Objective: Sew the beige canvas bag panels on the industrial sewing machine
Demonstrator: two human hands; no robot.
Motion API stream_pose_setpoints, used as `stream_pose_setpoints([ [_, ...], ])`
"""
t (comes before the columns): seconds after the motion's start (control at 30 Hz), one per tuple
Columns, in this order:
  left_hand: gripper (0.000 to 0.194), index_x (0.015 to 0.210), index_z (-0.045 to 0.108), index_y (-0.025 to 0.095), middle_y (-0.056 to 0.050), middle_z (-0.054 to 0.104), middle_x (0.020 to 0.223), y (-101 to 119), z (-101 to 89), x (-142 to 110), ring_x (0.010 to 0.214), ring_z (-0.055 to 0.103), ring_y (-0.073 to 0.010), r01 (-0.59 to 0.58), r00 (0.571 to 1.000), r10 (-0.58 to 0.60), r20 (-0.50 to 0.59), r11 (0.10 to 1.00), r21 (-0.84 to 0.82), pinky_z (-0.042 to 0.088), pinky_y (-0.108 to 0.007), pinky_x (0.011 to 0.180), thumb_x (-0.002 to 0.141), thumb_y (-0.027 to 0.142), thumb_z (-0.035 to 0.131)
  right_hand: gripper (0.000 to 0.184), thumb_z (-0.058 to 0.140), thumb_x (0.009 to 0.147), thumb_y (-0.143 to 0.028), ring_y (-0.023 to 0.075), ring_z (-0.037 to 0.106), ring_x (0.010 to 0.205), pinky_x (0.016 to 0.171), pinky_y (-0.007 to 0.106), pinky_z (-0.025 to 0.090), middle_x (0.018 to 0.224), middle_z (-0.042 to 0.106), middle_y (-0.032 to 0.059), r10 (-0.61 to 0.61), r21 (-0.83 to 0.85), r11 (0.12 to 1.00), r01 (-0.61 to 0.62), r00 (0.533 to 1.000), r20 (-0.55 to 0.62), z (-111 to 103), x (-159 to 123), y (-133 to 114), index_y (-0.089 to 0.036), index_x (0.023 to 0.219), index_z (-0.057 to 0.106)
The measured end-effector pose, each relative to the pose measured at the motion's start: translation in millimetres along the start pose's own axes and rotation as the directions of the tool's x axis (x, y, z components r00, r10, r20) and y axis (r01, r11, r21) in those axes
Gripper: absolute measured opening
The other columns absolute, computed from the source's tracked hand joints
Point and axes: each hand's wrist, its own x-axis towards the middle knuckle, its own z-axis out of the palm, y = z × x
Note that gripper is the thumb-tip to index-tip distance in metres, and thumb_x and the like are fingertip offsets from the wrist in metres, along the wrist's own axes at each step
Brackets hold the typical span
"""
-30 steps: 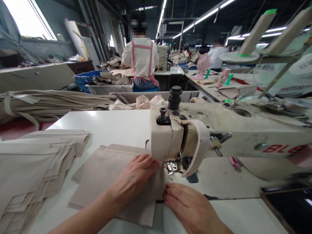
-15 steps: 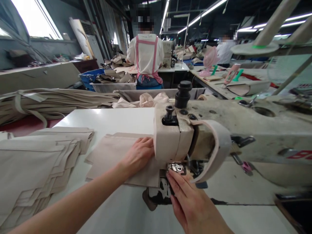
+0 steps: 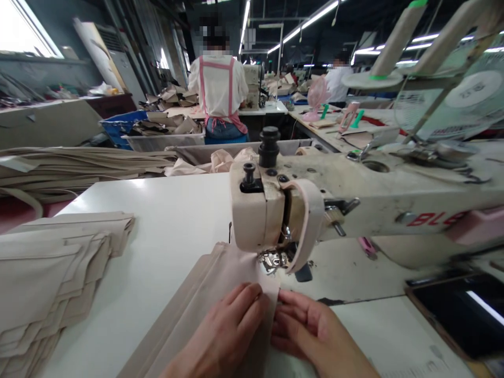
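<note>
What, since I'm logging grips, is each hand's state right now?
Left hand: bent fingers on the beige fabric; grip can't be told.
Right hand: curled fingers at the fabric's edge; grip can't be told.

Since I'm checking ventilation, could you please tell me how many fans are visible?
2: a pink fan on the table ahead, and a pale fan beyond the sewing machine at right; others may be hidden.

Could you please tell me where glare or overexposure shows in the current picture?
Head view: the window is blown out to white; head view: the dark glossy panel mirrors a bright streak; head view: the white tabletop shows glare near its far edge.
</note>
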Motion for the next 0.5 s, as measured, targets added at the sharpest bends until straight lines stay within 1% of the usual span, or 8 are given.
stream_pose_setpoints([
  [0.07, 0.021, 0.108, 0.051, 0.020, -0.005, 0.060, 0.102, -2.5, -4.1, 7.5, 0.087, 0.058, -0.0145, 0.188, 0.982, -0.176, 0.070, 0.951, -0.246, 0.050, -0.021, 0.077, 0.095, 0.011, 0.037, 0.045, 0.079, 0.071, -0.042, 0.0214, 0.071, 0.083, 0.081, 0.035, 0.056, 0.093, 0.074, 0.0073, -0.029, -0.060, 0.998, 0.027, 0.999, -0.038, 2.1, 9.5, -10.6, -0.017, 0.106, 0.067],
  [0.1, 0.019, 0.105, 0.052, 0.020, -0.005, 0.060, 0.098, -4.3, -6.7, 13.1, 0.083, 0.059, -0.0140, 0.285, 0.959, -0.269, 0.095, 0.908, -0.307, 0.050, -0.022, 0.074, 0.094, 0.011, 0.039, 0.043, 0.079, 0.072, -0.041, 0.0211, 0.071, 0.081, 0.081, 0.036, 0.056, 0.091, 0.074, 0.0068, -0.037, -0.091, 0.995, 0.033, 0.999, -0.040, 2.2, 13.7, -13.7, -0.016, 0.105, 0.067],
  [0.13, 0.017, 0.103, 0.053, 0.019, -0.005, 0.060, 0.095, -6.6, -9.3, 19.6, 0.080, 0.059, -0.0141, 0.341, 0.940, -0.324, 0.108, 0.877, -0.339, 0.049, -0.022, 0.071, 0.093, 0.012, 0.041, 0.040, 0.078, 0.072, -0.041, 0.0204, 0.071, 0.079, 0.080, 0.036, 0.056, 0.089, 0.074, 0.0058, -0.038, -0.120, 0.992, 0.033, 0.998, -0.045, 2.0, 17.1, -15.0, -0.016, 0.102, 0.068],
  [0.2, 0.016, 0.100, 0.058, 0.018, -0.004, 0.061, 0.091, -12.0, -14.3, 33.6, 0.075, 0.058, -0.0145, 0.358, 0.933, -0.320, 0.162, 0.866, -0.351, 0.048, -0.023, 0.067, 0.091, 0.013, 0.046, 0.036, 0.077, 0.072, -0.040, 0.0183, 0.069, 0.074, 0.074, 0.033, 0.056, 0.081, 0.073, 0.0032, -0.048, -0.159, 0.987, 0.037, 0.996, -0.070, 1.7, 21.7, -13.5, -0.017, 0.097, 0.069],
  [0.3, 0.016, 0.093, 0.064, 0.018, -0.004, 0.064, 0.088, -20.5, -20.6, 51.9, 0.079, 0.060, -0.0160, 0.355, 0.923, -0.271, 0.273, 0.872, -0.338, 0.046, -0.025, 0.071, 0.086, 0.012, 0.051, 0.030, 0.076, 0.072, -0.039, 0.0155, 0.067, 0.067, 0.067, 0.027, 0.055, 0.072, 0.070, -0.0001, -0.079, -0.190, 0.980, 0.057, 0.991, -0.107, 2.5, 24.3, -9.0, -0.017, 0.091, 0.070],
  [0.37, 0.011, 0.087, 0.064, 0.018, -0.002, 0.065, 0.085, -24.4, -23.3, 59.5, 0.080, 0.060, -0.0162, 0.416, 0.888, -0.296, 0.351, 0.843, -0.340, 0.046, -0.024, 0.071, 0.082, 0.012, 0.056, 0.030, 0.074, 0.072, -0.041, 0.0153, 0.067, 0.065, 0.064, 0.026, 0.055, 0.069, 0.069, -0.0007, -0.098, -0.207, 0.976, 0.071, 0.988, -0.122, 3.5, 24.6, -7.6, -0.017, 0.089, 0.070],
  [0.43, 0.004, 0.079, 0.061, 0.018, 0.001, 0.062, 0.074, -25.6, -24.4, 63.2, 0.073, 0.059, -0.0148, 0.484, 0.847, -0.337, 0.411, 0.807, -0.337, 0.045, -0.022, 0.066, 0.080, 0.015, 0.058, 0.031, 0.073, 0.073, -0.041, 0.0162, 0.067, 0.066, 0.063, 0.026, 0.055, 0.070, 0.068, -0.0003, -0.119, -0.223, 0.971, 0.088, 0.985, -0.127, 5.1, 23.4, -4.9, -0.017, 0.091, 0.068],
  [0.5, 0.008, 0.071, 0.057, 0.018, 0.003, 0.057, 0.064, -24.4, -23.5, 64.1, 0.061, 0.056, -0.0125, 0.547, 0.811, -0.401, 0.425, 0.778, -0.310, 0.043, -0.020, 0.057, 0.079, 0.018, 0.057, 0.037, 0.071, 0.072, -0.036, 0.0173, 0.068, 0.069, 0.063, 0.026, 0.054, 0.077, 0.070, 0.0011, -0.193, -0.278, 0.950, 0.144, 0.969, -0.158, 7.5, 20.0, 3.2, -0.018, 0.104, 0.063],
])
